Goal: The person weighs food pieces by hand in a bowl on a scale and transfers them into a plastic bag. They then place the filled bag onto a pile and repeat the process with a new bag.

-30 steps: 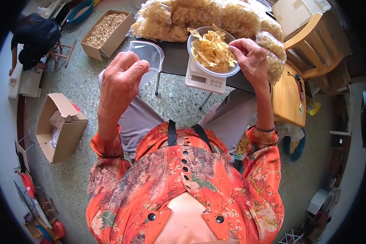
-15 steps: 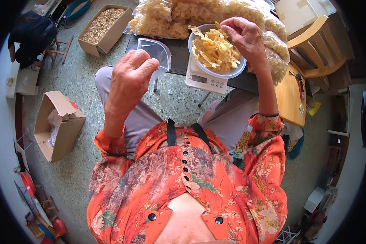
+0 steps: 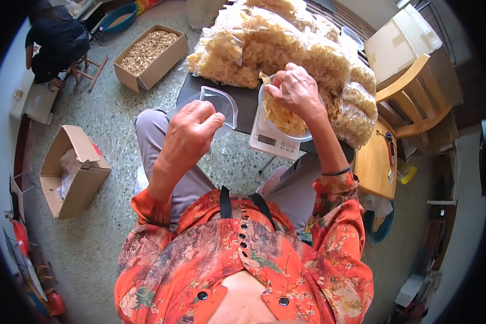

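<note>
Pretty bright, even daylight all over, soft shadows only — no harsh glare, just a bit of shine on the clear plastic bag (image 3: 220,102). Heavy fisheye look, so the floor and furniture bend toward the edges and the corners go black. Centre is sharp, the rim gets smeary and dim.

Bowl (image 3: 302,135) mostly behind right hand (image 3: 296,90)

A cardboard box (image 3: 151,51) filled with dried pieces is set on the floor at upper left. An open carton (image 3: 70,168) is placed lower left. A wooden chair (image 3: 416,100) is positioned at right.
</note>
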Available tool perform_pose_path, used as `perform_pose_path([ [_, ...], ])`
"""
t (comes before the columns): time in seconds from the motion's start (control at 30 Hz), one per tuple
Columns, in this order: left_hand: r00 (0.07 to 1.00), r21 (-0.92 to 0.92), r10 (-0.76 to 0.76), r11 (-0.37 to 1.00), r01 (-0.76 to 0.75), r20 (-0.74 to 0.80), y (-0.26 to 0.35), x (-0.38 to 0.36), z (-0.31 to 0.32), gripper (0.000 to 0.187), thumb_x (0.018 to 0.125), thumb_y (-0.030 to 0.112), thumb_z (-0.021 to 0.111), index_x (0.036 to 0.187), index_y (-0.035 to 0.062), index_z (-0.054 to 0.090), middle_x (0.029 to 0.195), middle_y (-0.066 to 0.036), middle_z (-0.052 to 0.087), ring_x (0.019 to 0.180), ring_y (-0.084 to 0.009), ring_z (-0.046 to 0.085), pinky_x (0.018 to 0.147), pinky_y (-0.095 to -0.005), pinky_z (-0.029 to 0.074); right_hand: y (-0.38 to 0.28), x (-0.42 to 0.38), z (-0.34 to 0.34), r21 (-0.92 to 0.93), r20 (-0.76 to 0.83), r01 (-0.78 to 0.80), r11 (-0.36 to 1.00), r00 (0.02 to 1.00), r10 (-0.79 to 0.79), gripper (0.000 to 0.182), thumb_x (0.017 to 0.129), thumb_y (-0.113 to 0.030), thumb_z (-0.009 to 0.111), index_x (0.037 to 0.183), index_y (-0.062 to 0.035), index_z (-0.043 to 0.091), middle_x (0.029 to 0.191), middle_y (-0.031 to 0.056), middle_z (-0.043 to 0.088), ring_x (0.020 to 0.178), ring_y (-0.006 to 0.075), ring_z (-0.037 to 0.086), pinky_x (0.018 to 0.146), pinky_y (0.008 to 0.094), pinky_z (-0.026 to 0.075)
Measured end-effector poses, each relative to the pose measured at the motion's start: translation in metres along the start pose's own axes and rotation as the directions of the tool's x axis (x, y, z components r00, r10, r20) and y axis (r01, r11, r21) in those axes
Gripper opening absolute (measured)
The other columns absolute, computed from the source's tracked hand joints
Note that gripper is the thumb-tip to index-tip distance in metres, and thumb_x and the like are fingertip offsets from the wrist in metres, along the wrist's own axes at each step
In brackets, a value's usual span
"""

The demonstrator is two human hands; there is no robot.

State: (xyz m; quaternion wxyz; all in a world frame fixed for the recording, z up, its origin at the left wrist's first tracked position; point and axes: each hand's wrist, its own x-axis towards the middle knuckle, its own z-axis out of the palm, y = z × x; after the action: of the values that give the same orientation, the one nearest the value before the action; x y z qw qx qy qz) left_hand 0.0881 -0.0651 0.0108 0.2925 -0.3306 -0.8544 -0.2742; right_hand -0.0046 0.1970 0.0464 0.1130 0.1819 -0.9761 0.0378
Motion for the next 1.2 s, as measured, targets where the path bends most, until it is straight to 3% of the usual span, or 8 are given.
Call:
perform_pose_path([
  [0.07, 1.000, -0.012, 0.022, 1.000, -0.022, 0.015, -0.003, -0.001, 0.000, 0.013, 0.079, 0.001, 0.067, 0.092, 0.0029, 0.066, 0.085, -0.010, 0.057, 0.084, -0.0295, 0.061, 0.076, -0.0423, 0.051, -0.001, 0.001, -0.001, 0.067, 0.055, -0.086, 0.994, 0.995, 0.082, 0.030, 0.082, -0.038, 0.071, 0.085, -0.0093, 0.080, 0.097, 0.0144, 0.066, 0.102, 0.0317, 0.065, 0.093, 0.0432, 0.052],
  [0.33, 1.000, -0.032, -0.012, 0.999, 0.013, 0.012, 0.002, 0.000, -0.002, 0.010, 0.080, 0.002, 0.067, 0.089, 0.0039, 0.065, 0.083, -0.008, 0.057, 0.084, -0.0286, 0.061, 0.076, -0.0417, 0.050, 0.014, -0.010, 0.006, 0.271, -0.044, -0.153, 0.950, 0.984, 0.171, 0.027, 0.084, -0.032, 0.071, 0.090, -0.0060, 0.077, 0.094, 0.0142, 0.066, 0.097, 0.0312, 0.067, 0.089, 0.0437, 0.053],
  [0.47, 1.000, -0.070, -0.021, 0.997, 0.021, 0.001, -0.002, 0.003, 0.003, 0.008, 0.082, 0.004, 0.070, 0.089, 0.0042, 0.065, 0.083, -0.009, 0.058, 0.084, -0.0287, 0.061, 0.074, -0.0412, 0.051, 0.023, -0.017, 0.000, 0.441, -0.100, -0.128, 0.888, 0.977, 0.190, 0.024, 0.086, -0.027, 0.078, 0.092, -0.0034, 0.076, 0.093, 0.0117, 0.069, 0.085, 0.0247, 0.069, 0.081, 0.0383, 0.054],
  [0.53, 1.000, -0.086, -0.029, 0.996, 0.028, -0.003, -0.005, 0.006, 0.005, 0.008, 0.082, 0.004, 0.070, 0.089, 0.0042, 0.065, 0.083, -0.009, 0.059, 0.084, -0.0291, 0.062, 0.073, -0.0413, 0.051, 0.033, -0.019, 0.004, 0.708, -0.078, -0.099, 0.700, 0.973, 0.217, 0.022, 0.086, -0.022, 0.079, 0.096, -0.0023, 0.077, 0.088, 0.0086, 0.069, 0.078, 0.0177, 0.067, 0.074, 0.0329, 0.055],
  [0.6, 0.999, -0.099, -0.021, 0.995, 0.018, -0.028, -0.009, 0.010, 0.006, 0.008, 0.083, 0.002, 0.070, 0.090, 0.0043, 0.066, 0.084, -0.009, 0.060, 0.085, -0.0300, 0.062, 0.072, -0.0418, 0.052, 0.040, -0.023, 0.004, 0.775, -0.123, -0.052, 0.630, 0.965, 0.231, 0.018, 0.089, -0.015, 0.079, 0.099, -0.0004, 0.077, 0.083, 0.0019, 0.071, 0.074, 0.0081, 0.063, 0.068, 0.0248, 0.052],
  [0.73, 0.999, -0.117, -0.017, 0.993, 0.012, -0.039, -0.011, 0.016, 0.005, 0.011, 0.082, -0.002, 0.068, 0.091, 0.0047, 0.066, 0.085, -0.010, 0.060, 0.085, -0.0306, 0.063, 0.074, -0.0419, 0.053, 0.049, -0.029, 0.000, 0.959, -0.102, 0.003, 0.282, 0.936, 0.338, 0.018, 0.093, -0.016, 0.078, 0.102, -0.0011, 0.077, 0.085, -0.0006, 0.073, 0.074, 0.0049, 0.063, 0.066, 0.0217, 0.050],
  [0.83, 0.999, -0.081, 0.006, 0.997, -0.009, -0.040, -0.017, 0.021, 0.009, 0.013, 0.081, -0.002, 0.069, 0.091, 0.0060, 0.069, 0.085, -0.010, 0.060, 0.086, -0.0298, 0.064, 0.072, -0.0418, 0.054, 0.056, -0.032, -0.002, 0.956, -0.034, -0.088, 0.279, 0.914, 0.404, 0.020, 0.093, -0.021, 0.079, 0.103, -0.0043, 0.078, 0.083, -0.0006, 0.073, 0.072, 0.0030, 0.064, 0.061, 0.0189, 0.047],
  [1.2, 0.994, 0.036, 0.049, 0.998, -0.046, -0.100, -0.030, 0.024, 0.021, 0.015, 0.079, 0.002, 0.072, 0.092, 0.0103, 0.074, 0.085, -0.007, 0.058, 0.083, -0.0266, 0.064, 0.071, -0.0402, 0.054, 0.039, -0.040, -0.001, 0.993, -0.094, 0.056, 0.102, 0.901, 0.423, 0.021, 0.091, -0.014, 0.080, 0.105, -0.0005, 0.071, 0.084, 0.0051, 0.074, 0.068, 0.0076, 0.067, 0.057, 0.0196, 0.051],
])
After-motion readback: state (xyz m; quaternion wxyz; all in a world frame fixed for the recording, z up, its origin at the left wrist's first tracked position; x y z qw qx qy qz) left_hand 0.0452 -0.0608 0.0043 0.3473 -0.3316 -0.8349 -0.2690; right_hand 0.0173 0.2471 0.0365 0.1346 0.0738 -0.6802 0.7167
